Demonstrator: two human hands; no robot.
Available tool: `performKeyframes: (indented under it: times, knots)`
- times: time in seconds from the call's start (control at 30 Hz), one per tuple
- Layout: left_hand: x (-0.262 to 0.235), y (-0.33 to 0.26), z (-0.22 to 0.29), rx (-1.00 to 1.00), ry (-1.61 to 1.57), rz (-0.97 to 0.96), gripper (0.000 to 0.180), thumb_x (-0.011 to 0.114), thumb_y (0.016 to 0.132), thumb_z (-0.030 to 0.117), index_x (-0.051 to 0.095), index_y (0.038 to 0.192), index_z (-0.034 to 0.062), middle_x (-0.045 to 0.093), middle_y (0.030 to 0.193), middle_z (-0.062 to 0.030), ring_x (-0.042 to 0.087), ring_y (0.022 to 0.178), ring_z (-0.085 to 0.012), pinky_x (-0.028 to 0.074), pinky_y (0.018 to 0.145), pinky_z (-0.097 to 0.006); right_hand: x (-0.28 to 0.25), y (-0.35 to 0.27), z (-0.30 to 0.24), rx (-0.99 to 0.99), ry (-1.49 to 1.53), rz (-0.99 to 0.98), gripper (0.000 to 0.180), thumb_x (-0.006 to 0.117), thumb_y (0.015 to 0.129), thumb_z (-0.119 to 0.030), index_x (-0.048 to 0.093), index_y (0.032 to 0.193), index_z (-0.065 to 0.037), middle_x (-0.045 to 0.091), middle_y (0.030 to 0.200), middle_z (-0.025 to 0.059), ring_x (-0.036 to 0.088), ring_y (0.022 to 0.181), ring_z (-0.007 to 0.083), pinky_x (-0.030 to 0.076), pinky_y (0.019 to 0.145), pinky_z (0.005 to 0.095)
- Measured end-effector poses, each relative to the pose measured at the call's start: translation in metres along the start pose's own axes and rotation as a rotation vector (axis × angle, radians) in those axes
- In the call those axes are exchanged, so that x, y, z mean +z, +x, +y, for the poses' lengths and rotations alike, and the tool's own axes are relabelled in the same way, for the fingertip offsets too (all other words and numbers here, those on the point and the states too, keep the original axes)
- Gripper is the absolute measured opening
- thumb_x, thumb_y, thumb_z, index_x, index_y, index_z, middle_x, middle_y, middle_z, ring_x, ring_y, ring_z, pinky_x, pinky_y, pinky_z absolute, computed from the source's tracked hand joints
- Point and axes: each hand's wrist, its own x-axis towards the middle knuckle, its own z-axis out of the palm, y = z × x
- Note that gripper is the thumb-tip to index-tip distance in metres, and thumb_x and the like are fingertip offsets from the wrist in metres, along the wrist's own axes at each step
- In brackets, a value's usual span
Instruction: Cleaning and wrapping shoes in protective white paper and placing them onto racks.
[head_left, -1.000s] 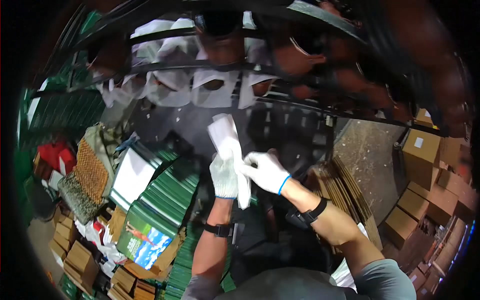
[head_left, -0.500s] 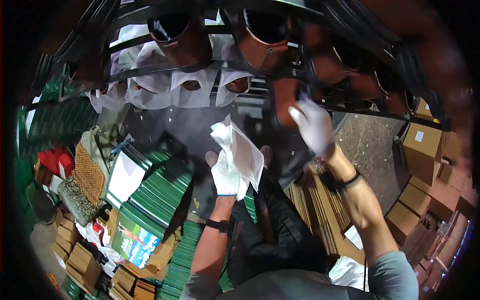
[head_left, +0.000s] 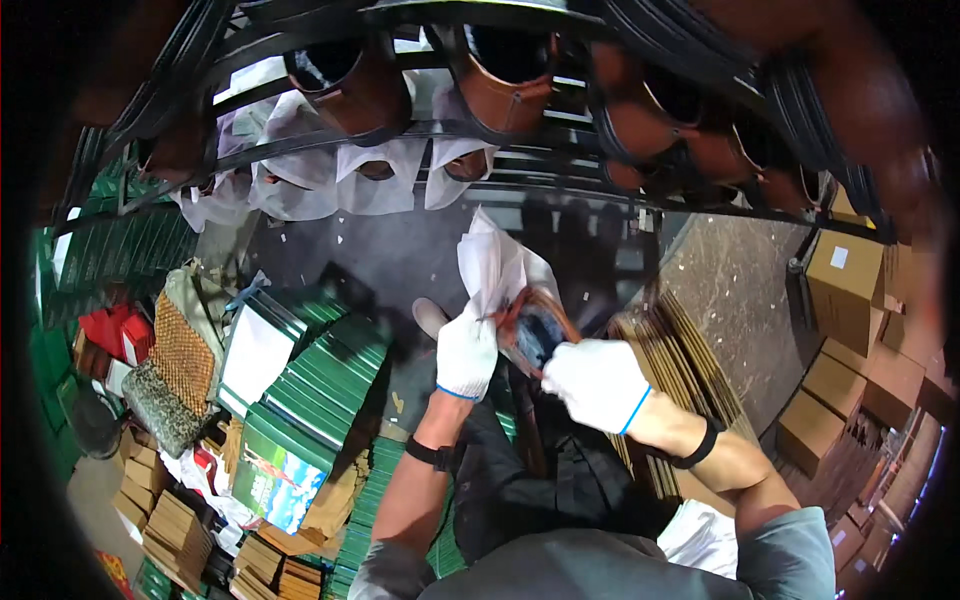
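My left hand (head_left: 467, 355), in a white knit glove, is closed round a thin white cloth-like bag (head_left: 490, 262) in front of my body. A brown leather shoe (head_left: 568, 322) with a dark lining sits at the bag's mouth, its front part hidden in the white material. My right hand (head_left: 598, 383), also gloved, grips the shoe by its opening edge, with the fingers partly hidden. Above, similar brown shoes (head_left: 505, 100) hang on a dark metal rack (head_left: 420, 130). On its lower level, several shoes are covered with white bags (head_left: 375, 180).
Stacks of green boxes (head_left: 310, 385) stand at my left, near a beaded orange-brown cushion (head_left: 180, 335). Flat cardboard sheets (head_left: 680, 370) lean at my right. Closed cardboard cartons (head_left: 845, 275) are piled at the far right. White material (head_left: 700, 540) lies beside my right hip.
My right hand has come down from the rack with a brown shoe and brought it to the white bag. The left hand and bag have shifted slightly right.
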Motion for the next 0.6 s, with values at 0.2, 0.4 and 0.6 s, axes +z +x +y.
performKeyframes:
  times: [0.2, 0.4, 0.6]
  knots:
    - [-0.008, 0.007, 0.024, 0.029, 0.543, -0.184, 0.031, 0.063, 0.108, 0.017, 0.069, 0.138, 0.0111, 0.073, 0.085, -0.0259, 0.074, 0.076, -0.0472, 0.057, 0.062, -0.049, -0.010, -0.001, 0.016, -0.083, 0.074, -0.040, 0.011, 0.071, 0.093, -0.022, 0.074, 0.088, -0.012, 0.071, 0.085, 0.0094, 0.073, 0.075, 0.0314, 0.059, 0.065, 0.0416]
    - [-0.015, 0.001, 0.040, 0.091, 0.458, -0.191, 0.029, 0.062, 0.106, 0.013, 0.070, 0.132, 0.0066, 0.072, 0.084, -0.0255, 0.072, 0.078, -0.0477, 0.058, 0.064, -0.051, 0.003, -0.007, 0.003, -0.131, 0.012, -0.095, 0.005, 0.073, 0.087, -0.018, 0.076, 0.085, -0.014, 0.069, 0.079, 0.0087, 0.073, 0.072, 0.0308, 0.058, 0.066, 0.0432]
    - [-0.023, -0.021, 0.031, 0.530, 0.555, -0.092, 0.025, 0.071, 0.093, 0.003, 0.073, 0.117, -0.0018, 0.074, 0.094, -0.0158, 0.074, 0.074, -0.0344, 0.059, 0.063, -0.041, 0.017, 0.010, 0.011, 0.356, 0.404, 0.633, 0.013, 0.069, 0.100, -0.010, 0.073, 0.092, 0.000, 0.070, 0.083, 0.0159, 0.069, 0.071, 0.0347, 0.056, 0.068, 0.0427]
